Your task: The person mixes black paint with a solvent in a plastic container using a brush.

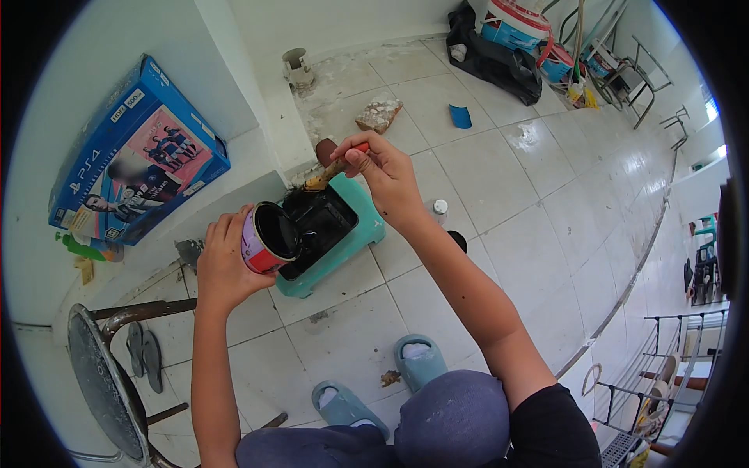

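Observation:
My left hand (221, 265) is wrapped round a small purple-and-red paint can (251, 243), which tilts to the right with dark paint inside. Right beside its rim lies a black tray (334, 212) on a green plastic stool (365, 204). Between the fingers and thumb of my right hand (384, 173) is a paintbrush (318, 182) with a red-tipped handle. Its dark bristles point left, over the far end of the tray.
A small white-capped bottle (440, 207) and a dark round lid (457, 240) are right of the stool. A PS4 box (148, 156) leans on the left ledge. A round-seated chair (105, 382) stands at lower left. Farther off lie a stone block (380, 115) and a black bag (499, 66).

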### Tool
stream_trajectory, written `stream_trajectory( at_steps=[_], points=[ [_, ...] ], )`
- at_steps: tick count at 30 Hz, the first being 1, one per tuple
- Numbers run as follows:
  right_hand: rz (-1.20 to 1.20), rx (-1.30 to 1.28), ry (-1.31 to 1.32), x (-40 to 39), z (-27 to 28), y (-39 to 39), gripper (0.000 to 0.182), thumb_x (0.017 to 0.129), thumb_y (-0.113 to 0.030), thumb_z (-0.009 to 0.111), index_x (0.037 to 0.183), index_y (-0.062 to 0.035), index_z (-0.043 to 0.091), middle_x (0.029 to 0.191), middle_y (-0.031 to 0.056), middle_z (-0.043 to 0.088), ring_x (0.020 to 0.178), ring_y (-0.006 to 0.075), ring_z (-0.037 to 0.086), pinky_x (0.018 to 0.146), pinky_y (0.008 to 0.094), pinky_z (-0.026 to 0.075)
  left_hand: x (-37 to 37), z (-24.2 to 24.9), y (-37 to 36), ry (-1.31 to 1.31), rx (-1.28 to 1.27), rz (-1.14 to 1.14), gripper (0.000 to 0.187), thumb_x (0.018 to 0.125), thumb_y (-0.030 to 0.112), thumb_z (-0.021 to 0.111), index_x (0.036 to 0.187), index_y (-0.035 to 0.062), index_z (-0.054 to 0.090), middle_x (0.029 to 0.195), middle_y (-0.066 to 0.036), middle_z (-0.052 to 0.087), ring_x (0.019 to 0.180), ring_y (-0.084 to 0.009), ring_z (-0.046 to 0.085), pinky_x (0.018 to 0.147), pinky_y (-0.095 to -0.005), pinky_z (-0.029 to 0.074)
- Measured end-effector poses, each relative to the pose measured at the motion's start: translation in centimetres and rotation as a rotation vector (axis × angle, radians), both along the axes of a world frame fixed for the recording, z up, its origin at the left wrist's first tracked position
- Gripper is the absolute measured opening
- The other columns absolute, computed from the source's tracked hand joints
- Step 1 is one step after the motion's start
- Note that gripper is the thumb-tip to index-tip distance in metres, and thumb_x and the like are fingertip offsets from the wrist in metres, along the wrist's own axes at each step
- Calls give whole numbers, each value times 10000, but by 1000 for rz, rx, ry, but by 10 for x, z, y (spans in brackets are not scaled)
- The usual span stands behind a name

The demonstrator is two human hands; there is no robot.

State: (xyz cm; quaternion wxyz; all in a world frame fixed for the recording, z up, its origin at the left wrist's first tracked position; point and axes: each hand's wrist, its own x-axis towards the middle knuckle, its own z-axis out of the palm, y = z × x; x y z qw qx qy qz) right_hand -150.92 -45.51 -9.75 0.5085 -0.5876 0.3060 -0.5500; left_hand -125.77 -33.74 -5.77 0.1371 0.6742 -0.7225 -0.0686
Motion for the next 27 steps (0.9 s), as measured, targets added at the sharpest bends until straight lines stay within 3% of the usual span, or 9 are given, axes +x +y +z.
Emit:
stream_trajectory(
  at_steps=[5,7,13,27],
  points=[
    [-9,14,-65,0,-2,-1,145,999,-145,631,1025,-8,670,895,27,685,760,97,569,734,253,493,0,0,-2,16,-3,-5,1029,469,225,889,1414,146,491,1240,-102,567,1169,-334,563,974,-458,517],
    [-9,7,-24,-4,-4,-2,223,1046,-237,586,1075,-19,624,1004,53,702,854,95,612,783,254,512,1,-1,-2,26,-3,0,1033,465,214,890,1414,141,489,1245,-105,567,1174,-337,561,985,-456,509],
    [-120,102,-233,-8,-10,-7,304,1067,-319,540,1086,-20,591,1004,98,691,802,128,643,734,270,540,14,-13,-1,163,-67,-10,1056,470,234,909,1424,122,470,1275,-97,554,1206,-319,552,1002,-432,511],
    [-177,258,-359,-5,-5,-6,303,1086,-322,489,1058,-24,533,1069,183,699,702,173,648,670,285,545,17,-9,0,242,-25,38,1080,475,204,917,1444,112,448,1305,-93,544,1242,-309,534,1058,-415,475]
  ],
)
